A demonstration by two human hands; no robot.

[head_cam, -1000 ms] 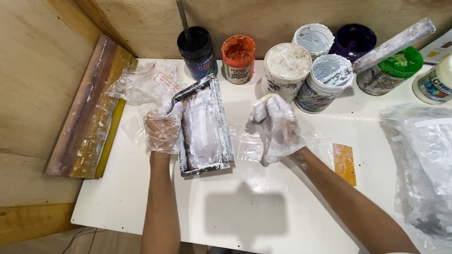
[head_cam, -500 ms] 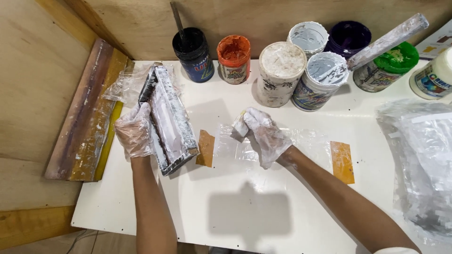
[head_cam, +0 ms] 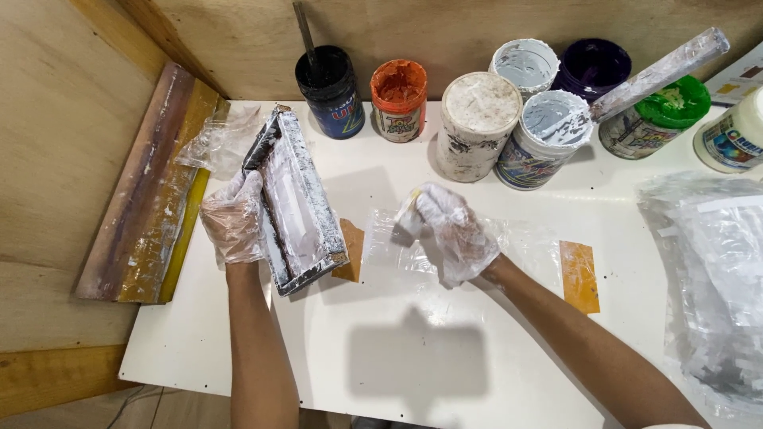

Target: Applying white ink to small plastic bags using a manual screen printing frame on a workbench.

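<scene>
Both my hands wear thin clear plastic gloves. My left hand [head_cam: 233,218] grips the left side of a long paint-crusted metal trough [head_cam: 296,202], tilted up on its edge on the white table [head_cam: 381,349], its white-coated inside facing right. My right hand [head_cam: 455,230] is closed on a small white-smeared card [head_cam: 408,211] and rests on a clear plastic sheet [head_cam: 520,246] spread on the table. An orange card [head_cam: 350,250] pokes out from under the trough's lower end.
Several paint tubs line the back wall: black [head_cam: 330,87], orange [head_cam: 397,95], white [head_cam: 477,119], purple [head_cam: 592,67], green [head_cam: 656,115]. A wooden squeegee [head_cam: 147,199] leans at the left. Another orange card [head_cam: 579,276] lies right of the sheet; crumpled plastic [head_cam: 707,278] fills the right edge.
My left hand has carried the trough leftward from the table's middle and tipped it on edge. My right hand has lowered onto the plastic sheet. An orange card was uncovered.
</scene>
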